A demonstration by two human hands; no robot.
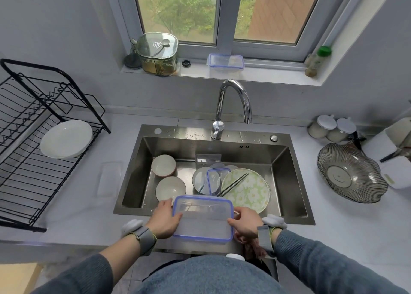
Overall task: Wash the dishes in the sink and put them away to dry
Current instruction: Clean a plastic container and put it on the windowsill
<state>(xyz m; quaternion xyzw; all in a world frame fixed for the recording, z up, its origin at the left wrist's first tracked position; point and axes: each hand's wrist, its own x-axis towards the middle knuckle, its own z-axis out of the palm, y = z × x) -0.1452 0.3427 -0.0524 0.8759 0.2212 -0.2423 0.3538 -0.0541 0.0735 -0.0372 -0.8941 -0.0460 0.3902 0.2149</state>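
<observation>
Here, both hands hold a clear rectangular plastic container with a blue rim [202, 218] above the front edge of the steel sink [289, 182]: the left hand [163, 220] and right hand [244, 223] each keep a curled grip on one short side.

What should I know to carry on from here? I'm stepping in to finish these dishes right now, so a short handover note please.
Left hand and right hand both grip the clear blue-rimmed container, held over the sink's near edge.
Still in the sink: two bowls, a floral plate with black chopsticks across it, a blue-rimmed lid lying on a small grey plate.
Done: one white plate stands in the drying rack on the left.
The faucet shows no running water.
Left: wash the container, then everything in the sink, and rack them.
</observation>
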